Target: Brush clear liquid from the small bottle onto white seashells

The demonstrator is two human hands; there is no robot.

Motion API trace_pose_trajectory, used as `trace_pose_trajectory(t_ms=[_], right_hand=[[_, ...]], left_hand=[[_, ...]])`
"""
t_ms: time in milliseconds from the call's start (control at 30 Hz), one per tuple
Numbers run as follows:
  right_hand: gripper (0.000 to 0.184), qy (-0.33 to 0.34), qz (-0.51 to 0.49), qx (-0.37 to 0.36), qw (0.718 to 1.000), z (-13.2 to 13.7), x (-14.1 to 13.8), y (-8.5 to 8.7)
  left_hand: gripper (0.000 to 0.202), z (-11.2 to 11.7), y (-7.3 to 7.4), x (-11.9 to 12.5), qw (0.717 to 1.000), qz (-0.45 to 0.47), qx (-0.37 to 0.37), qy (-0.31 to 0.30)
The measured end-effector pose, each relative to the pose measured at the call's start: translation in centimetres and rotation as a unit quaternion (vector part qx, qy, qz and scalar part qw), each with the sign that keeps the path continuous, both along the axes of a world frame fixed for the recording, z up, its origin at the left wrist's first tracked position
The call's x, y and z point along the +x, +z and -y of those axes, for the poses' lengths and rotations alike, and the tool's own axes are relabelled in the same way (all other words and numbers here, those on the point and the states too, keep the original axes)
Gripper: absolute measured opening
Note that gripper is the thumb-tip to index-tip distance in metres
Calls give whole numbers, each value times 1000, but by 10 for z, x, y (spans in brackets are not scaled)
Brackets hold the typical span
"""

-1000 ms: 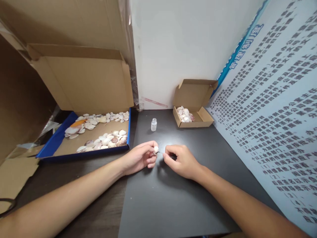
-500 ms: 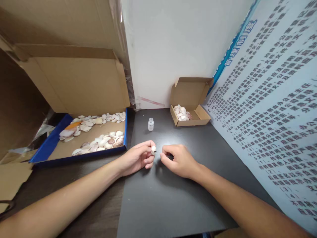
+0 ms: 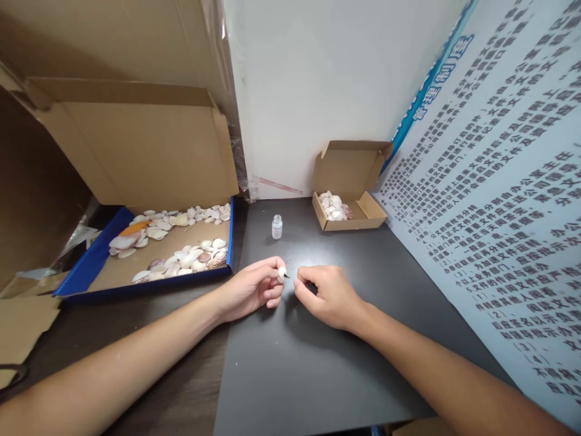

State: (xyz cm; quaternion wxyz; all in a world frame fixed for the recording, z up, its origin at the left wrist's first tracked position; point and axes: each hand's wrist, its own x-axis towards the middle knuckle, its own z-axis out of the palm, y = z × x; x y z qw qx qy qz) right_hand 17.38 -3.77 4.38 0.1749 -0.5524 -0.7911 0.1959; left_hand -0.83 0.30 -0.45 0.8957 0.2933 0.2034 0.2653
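One shell (image 3: 282, 274) was clamped in left hand (image 3: 249, 290), work on it apparently unfinished, right hand (image 3: 330, 297) at its three o'clock, grip unreadable.

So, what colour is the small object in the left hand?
The small object in the left hand looks white, best seen in the head view.

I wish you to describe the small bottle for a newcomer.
Start at the white panel behind the dark tabletop. Before it, between the blue-walled box on the left and the small brown box on the right, stands the small bottle: upright, clear-necked, the only bottle in view.
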Motion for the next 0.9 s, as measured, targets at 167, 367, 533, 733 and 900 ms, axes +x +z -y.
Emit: trace_pose_trajectory(t_ms=[167,367,533,733,900], right_hand=[[28,10,-15,2,1000,-1,1,2],[29,2,20,-11,1000,-1,0,1],[29,26,1,-1,1000,1,0,2],[30,22,-18,9,1000,-1,1,1],[28,-7,18,-16,1000,-4,2,0]], left_hand=[[10,1,2,0,1000,3,7,5],[11,1,3,1,1000,-1,8,7],[9,1,3,1,1000,1,3,8],[8,2,2,0,1000,-2,-1,5],[9,2,3,1,1000,-1,4,7]])
